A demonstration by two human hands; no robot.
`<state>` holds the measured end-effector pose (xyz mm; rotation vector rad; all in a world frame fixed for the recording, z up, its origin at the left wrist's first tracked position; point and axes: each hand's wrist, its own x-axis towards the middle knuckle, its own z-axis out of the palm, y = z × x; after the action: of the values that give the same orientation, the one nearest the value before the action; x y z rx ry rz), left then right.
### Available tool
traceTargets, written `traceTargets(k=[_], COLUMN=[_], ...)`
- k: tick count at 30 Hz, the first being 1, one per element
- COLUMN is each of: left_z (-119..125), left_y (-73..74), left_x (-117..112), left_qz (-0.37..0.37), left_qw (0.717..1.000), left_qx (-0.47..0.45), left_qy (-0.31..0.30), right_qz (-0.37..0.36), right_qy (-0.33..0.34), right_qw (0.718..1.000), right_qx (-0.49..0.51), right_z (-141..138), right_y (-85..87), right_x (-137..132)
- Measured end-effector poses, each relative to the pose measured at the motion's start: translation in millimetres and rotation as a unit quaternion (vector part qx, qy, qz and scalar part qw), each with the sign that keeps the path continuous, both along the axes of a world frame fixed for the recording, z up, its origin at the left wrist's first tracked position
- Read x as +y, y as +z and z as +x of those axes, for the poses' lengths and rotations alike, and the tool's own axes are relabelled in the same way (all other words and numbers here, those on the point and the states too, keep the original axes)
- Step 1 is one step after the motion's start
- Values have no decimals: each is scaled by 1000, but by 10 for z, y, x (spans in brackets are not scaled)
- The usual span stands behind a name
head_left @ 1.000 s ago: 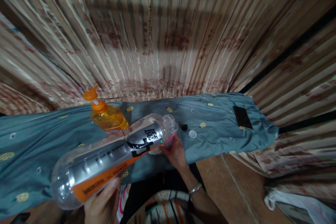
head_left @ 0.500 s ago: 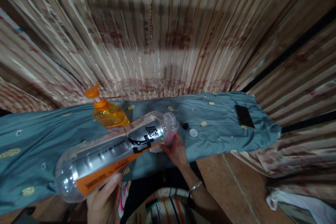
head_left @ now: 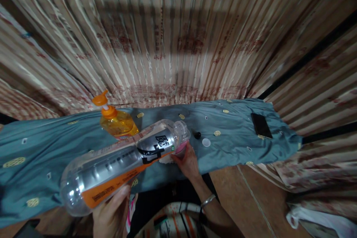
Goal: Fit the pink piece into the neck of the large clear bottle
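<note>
A big clear plastic bottle (head_left: 131, 161) with a silver and orange label lies tilted across the middle of the view, its neck pointing right and raised. My left hand (head_left: 113, 202) is closed around its lower side near the base. At the neck, my right hand (head_left: 189, 161) grips a pink container (head_left: 182, 148), held right under the bottle's mouth; most of it is hidden by the bottle and fingers. A whitish, frilly-edged thing (head_left: 166, 160) shows partly beneath. Just right of the neck lie a small black cap-like piece (head_left: 198, 135) and a white disc (head_left: 206, 142).
Behind the bottle stands an orange pump bottle (head_left: 118, 123) with yellow liquid. A dark phone-like slab (head_left: 261, 125) rests at the right on the teal patterned cloth (head_left: 231, 145). Striped curtains (head_left: 178, 44) close off the back and sides. A white bag (head_left: 320, 219) is at lower right.
The view has shifted slightly, so everything appears a little lower and to the right. Both hands keep the same holds, and the bottle's tilt looks nearly the same.
</note>
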<state>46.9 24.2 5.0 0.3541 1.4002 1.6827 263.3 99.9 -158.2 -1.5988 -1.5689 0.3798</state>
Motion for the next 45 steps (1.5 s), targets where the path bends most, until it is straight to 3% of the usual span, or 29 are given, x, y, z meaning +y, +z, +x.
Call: traceTargets(k=[8, 16, 21, 29, 37, 45], left_z=[11, 175, 210, 158, 160, 41], left_y=[21, 233, 284, 180, 214, 29], left_x=[40, 97, 104, 82, 104, 117], left_qz=[4, 34, 17, 17, 32, 41], left_qw=[1000, 999, 999, 1000, 999, 999], left_qx=[-2, 11, -11, -10, -23, -8], left_qy=[1, 19, 29, 17, 27, -11], right_qz=[14, 7, 16, 1, -3, -23], right_qy=[3, 0, -2, -2, 0, 14], right_qw=[1000, 1000, 1000, 1000, 1000, 1000], right_qx=[-5, -4, -11, -1, 3, 10], right_z=[-11, -20, -11, -4, 3, 19], right_y=[-39, -4, -31, -6, -23, 44], right_x=[9, 19, 20, 8, -10, -27])
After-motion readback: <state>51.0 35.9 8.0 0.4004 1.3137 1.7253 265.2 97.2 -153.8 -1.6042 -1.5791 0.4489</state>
